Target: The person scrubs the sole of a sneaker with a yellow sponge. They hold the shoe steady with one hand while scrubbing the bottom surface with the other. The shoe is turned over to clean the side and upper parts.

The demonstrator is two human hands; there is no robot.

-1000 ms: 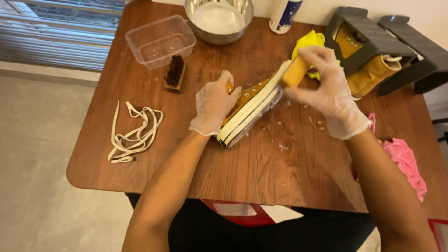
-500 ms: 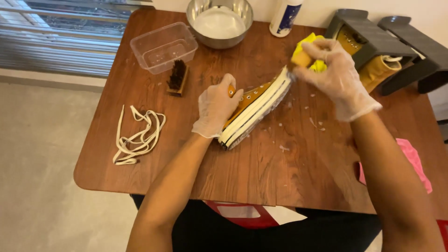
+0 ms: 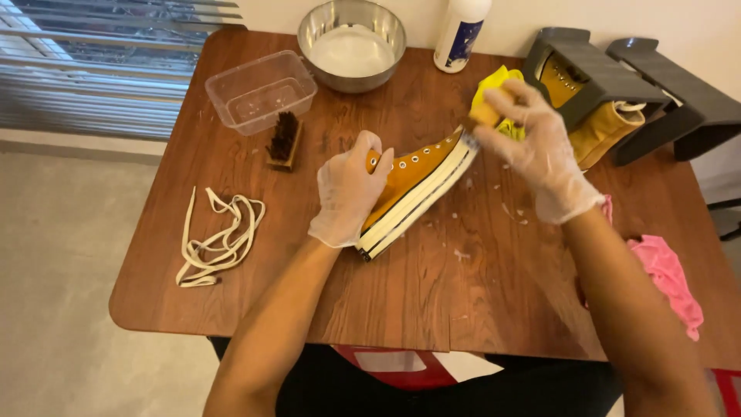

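An orange high-top sneaker with a white sole lies on its side in the middle of the wooden table. My left hand, in a clear glove, grips its ankle end. My gloved right hand pinches a small tan sponge against the toe of the sole. A yellow cloth lies just behind the toe. Small bits of white foam speckle the table near the shoe.
A steel bowl of white foam, a white bottle and a clear plastic tub stand at the back. A brown brush and loose white laces lie left. A second orange shoe sits in grey holders; a pink cloth is at right.
My right hand has slid the sponge along the sole up to the toe end. My left hand has kept its hold on the shoe.
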